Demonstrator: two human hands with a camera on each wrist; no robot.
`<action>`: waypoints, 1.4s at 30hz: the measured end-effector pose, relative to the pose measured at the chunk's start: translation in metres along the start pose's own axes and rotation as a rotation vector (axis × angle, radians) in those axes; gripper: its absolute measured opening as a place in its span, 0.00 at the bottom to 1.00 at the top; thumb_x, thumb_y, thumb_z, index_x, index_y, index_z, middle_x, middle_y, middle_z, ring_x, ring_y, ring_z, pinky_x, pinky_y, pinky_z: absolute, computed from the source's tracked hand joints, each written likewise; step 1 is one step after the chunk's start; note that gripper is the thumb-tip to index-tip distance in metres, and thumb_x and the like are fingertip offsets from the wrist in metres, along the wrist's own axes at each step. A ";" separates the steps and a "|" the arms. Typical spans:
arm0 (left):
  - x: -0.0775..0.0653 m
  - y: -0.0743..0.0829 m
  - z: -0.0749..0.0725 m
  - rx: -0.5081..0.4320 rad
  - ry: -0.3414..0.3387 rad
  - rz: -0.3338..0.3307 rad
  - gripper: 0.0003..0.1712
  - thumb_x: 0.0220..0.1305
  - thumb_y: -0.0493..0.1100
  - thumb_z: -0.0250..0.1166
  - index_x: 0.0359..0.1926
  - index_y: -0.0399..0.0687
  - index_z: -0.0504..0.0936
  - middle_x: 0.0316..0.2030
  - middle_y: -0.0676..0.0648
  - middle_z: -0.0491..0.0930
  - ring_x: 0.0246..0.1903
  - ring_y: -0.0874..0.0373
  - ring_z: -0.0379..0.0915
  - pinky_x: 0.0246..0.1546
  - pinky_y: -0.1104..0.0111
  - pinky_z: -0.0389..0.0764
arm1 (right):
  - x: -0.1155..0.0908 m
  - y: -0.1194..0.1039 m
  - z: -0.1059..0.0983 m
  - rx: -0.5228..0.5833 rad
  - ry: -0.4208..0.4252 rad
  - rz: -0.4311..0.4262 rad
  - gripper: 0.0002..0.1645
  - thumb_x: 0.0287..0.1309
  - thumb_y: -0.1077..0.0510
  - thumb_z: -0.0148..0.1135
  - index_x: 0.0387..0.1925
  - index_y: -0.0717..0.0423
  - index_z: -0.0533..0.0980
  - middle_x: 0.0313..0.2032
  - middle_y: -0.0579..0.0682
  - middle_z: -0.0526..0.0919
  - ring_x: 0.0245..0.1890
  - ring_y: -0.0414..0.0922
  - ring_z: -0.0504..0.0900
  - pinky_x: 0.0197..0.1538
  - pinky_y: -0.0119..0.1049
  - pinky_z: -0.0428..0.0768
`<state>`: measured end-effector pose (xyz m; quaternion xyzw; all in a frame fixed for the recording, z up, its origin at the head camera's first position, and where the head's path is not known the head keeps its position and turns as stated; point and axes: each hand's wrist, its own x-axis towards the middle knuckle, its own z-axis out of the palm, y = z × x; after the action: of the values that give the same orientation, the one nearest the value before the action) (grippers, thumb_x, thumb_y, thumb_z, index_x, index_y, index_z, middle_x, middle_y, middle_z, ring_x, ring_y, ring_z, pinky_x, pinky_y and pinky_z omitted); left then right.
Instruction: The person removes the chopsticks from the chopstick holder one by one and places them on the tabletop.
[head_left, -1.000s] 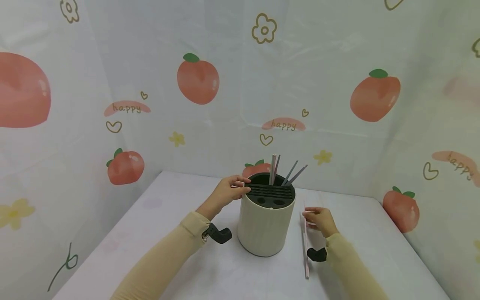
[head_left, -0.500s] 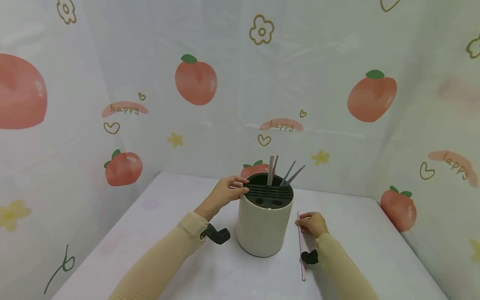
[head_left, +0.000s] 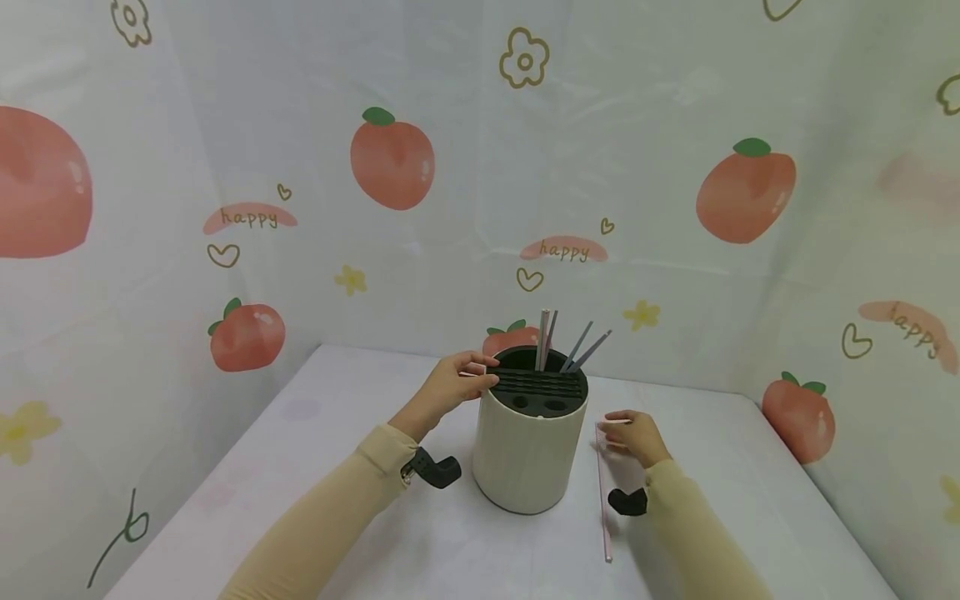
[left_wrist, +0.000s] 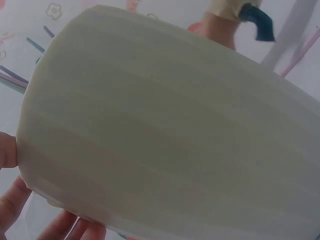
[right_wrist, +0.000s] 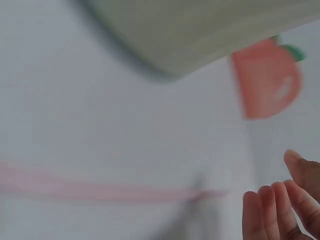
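Observation:
A cream, ribbed cylindrical knife and utensil holder (head_left: 528,458) stands upright on the white table, its black top cut with slots and round holes. My left hand (head_left: 448,385) holds its left rim; in the left wrist view the thumb (left_wrist: 7,150) is at the top edge and the other fingers lie along the side. A thin pink chopstick (head_left: 603,500) lies on the table to the holder's right, also blurred in the right wrist view. Beside its far end is my right hand (head_left: 633,433), fingers loosely bent, holding nothing.
Several thin pink and grey-blue sticks (head_left: 577,346) stand in the holder's rear opening, leaning different ways. Behind the table hangs a white curtain (head_left: 465,250) printed with peaches. A dark wrist camera (head_left: 628,502) is worn on the right wrist, close to the chopstick.
My right hand moved left with the pink chopstick, let it go on the table nearer the holder, then drew slightly up and right. The left hand stays on the rim.

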<state>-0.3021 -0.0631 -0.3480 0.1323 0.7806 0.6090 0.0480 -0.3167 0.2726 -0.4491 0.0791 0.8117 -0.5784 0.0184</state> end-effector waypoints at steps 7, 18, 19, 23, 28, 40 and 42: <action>0.000 0.000 0.000 0.004 0.001 0.003 0.17 0.62 0.42 0.67 0.52 0.50 0.81 0.54 0.39 0.74 0.51 0.49 0.75 0.51 0.58 0.81 | -0.021 -0.065 -0.019 0.285 -0.087 -0.300 0.19 0.66 0.63 0.58 0.56 0.65 0.70 0.37 0.39 0.81 0.39 0.35 0.82 0.47 0.31 0.83; 0.001 0.000 0.001 0.000 0.002 0.000 0.16 0.62 0.41 0.67 0.52 0.50 0.82 0.53 0.40 0.74 0.50 0.49 0.75 0.51 0.58 0.82 | -0.044 -0.111 -0.004 0.516 -0.229 -0.617 0.15 0.62 0.74 0.55 0.43 0.54 0.78 0.44 0.47 0.82 0.45 0.39 0.84 0.51 0.37 0.82; 0.001 0.000 0.001 0.000 0.003 -0.002 0.16 0.62 0.41 0.67 0.52 0.50 0.82 0.53 0.40 0.74 0.50 0.49 0.75 0.51 0.58 0.82 | -0.045 -0.112 -0.002 0.527 -0.229 -0.622 0.15 0.62 0.74 0.55 0.43 0.55 0.78 0.44 0.47 0.82 0.44 0.39 0.84 0.51 0.37 0.82; 0.001 0.000 0.001 0.004 0.006 -0.004 0.17 0.62 0.41 0.67 0.52 0.50 0.82 0.53 0.40 0.74 0.49 0.50 0.76 0.50 0.59 0.82 | -0.045 -0.113 0.005 0.547 -0.215 -0.629 0.15 0.61 0.75 0.55 0.40 0.55 0.78 0.44 0.47 0.83 0.43 0.38 0.84 0.51 0.37 0.82; 0.000 0.000 0.000 0.008 0.008 -0.002 0.17 0.62 0.42 0.67 0.52 0.50 0.82 0.53 0.40 0.74 0.48 0.50 0.77 0.51 0.58 0.82 | -0.044 -0.114 0.011 0.556 -0.185 -0.623 0.15 0.60 0.75 0.56 0.37 0.53 0.78 0.42 0.45 0.85 0.42 0.37 0.85 0.49 0.36 0.82; 0.002 -0.002 0.000 0.010 0.007 0.002 0.17 0.62 0.41 0.67 0.52 0.50 0.82 0.53 0.39 0.74 0.47 0.50 0.77 0.51 0.58 0.82 | -0.042 -0.130 0.010 0.533 -0.111 -0.679 0.13 0.59 0.75 0.58 0.37 0.55 0.78 0.38 0.44 0.83 0.38 0.37 0.85 0.46 0.35 0.84; 0.002 -0.002 0.000 0.010 0.007 0.002 0.17 0.62 0.41 0.67 0.52 0.50 0.82 0.53 0.39 0.74 0.48 0.50 0.77 0.51 0.58 0.82 | -0.044 -0.141 0.005 0.538 -0.085 -0.713 0.13 0.59 0.74 0.59 0.37 0.54 0.78 0.39 0.44 0.83 0.38 0.37 0.85 0.45 0.35 0.84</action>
<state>-0.3040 -0.0628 -0.3497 0.1312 0.7836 0.6057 0.0438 -0.2944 0.2179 -0.3130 -0.2273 0.6076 -0.7418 -0.1699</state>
